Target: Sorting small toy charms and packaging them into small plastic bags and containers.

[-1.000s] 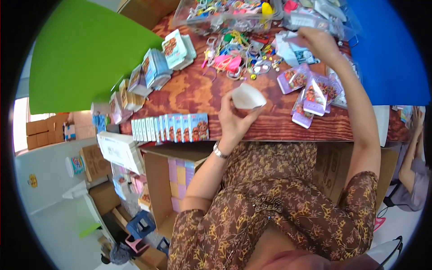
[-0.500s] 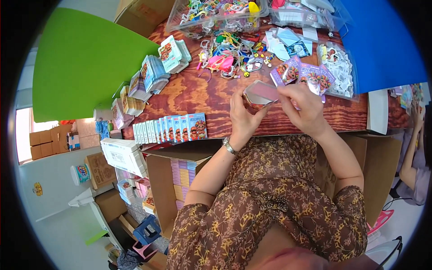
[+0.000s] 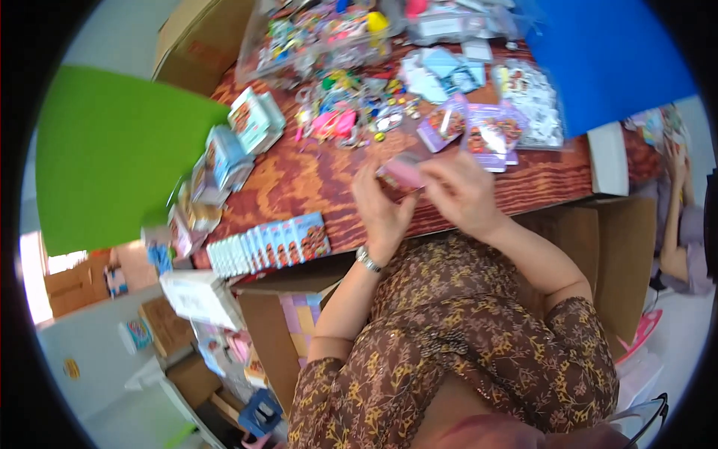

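Note:
My left hand [image 3: 383, 217], with a silver watch at its wrist, is wrapped round a small open-ended cardboard box [image 3: 404, 174] above the near part of the table. A pink face or flap of the box is turned upward. My right hand [image 3: 470, 196] has thumb and fingers pinched at the box's right edge; blur hides exactly which part they grip. Beyond the hands lie flat purple printed boxes [image 3: 490, 142]. On the left, a row of light-blue boxes [image 3: 277, 243] leans along the table's front edge.
Small colourful trinkets [image 3: 336, 123] lie heaped beyond my hands, before clear plastic trays [image 3: 314, 56]. Stacked cards [image 3: 254, 123] line the left side by a green panel [image 3: 120, 157]. A blue panel [image 3: 613, 67] stands at right. Cardboard cartons [image 3: 621, 254] are below the table edge.
The view has turned, so the table things sit further left and tilted. Both hands remain on the box, whose pink face now shows more, its open end less.

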The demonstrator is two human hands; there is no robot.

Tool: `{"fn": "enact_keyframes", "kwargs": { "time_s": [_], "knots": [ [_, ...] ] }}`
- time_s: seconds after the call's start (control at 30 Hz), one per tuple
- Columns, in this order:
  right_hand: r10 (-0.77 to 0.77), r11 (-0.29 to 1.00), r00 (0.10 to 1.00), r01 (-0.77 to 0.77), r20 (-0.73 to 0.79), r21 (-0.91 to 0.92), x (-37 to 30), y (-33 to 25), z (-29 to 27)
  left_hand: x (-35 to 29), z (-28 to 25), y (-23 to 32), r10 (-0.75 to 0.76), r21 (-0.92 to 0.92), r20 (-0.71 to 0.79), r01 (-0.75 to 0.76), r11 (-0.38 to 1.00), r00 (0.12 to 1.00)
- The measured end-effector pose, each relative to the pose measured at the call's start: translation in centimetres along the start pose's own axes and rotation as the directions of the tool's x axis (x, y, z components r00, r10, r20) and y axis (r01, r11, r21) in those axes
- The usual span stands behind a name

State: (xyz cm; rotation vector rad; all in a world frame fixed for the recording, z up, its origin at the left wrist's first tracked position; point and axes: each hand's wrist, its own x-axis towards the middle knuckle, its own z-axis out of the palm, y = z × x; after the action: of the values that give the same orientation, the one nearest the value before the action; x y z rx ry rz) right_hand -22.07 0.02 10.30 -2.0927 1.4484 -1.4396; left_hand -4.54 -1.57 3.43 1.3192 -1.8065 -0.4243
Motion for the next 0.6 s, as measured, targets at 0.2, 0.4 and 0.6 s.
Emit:
{"fn": "enact_keyframes", "kwargs": {
  "time_s": [0.2,0.4,0.6],
  "knots": [
    [-0.133,0.940,0.984,0.164,0.121,-0.299,-1.0,0.3,0.5,0.6,-0.5,0.1,0.077,0.024,0.016,-0.077,0.997,0.997],
    [-0.110,0.990,0.989,0.118,0.097,-0.078,1.0,2.8,-3.2,0.8,-1.4,-0.5,0.044,0.115,0.082,-0.053,0.992,0.996],
    [0.235,0.968,0.972,-0.232,0.018,-0.094,7.1,5.5,-7.8,0.3,-1.4,-2.2,-0.102,0.137,0.164,0.080,0.987,0.981]
  ]
}}
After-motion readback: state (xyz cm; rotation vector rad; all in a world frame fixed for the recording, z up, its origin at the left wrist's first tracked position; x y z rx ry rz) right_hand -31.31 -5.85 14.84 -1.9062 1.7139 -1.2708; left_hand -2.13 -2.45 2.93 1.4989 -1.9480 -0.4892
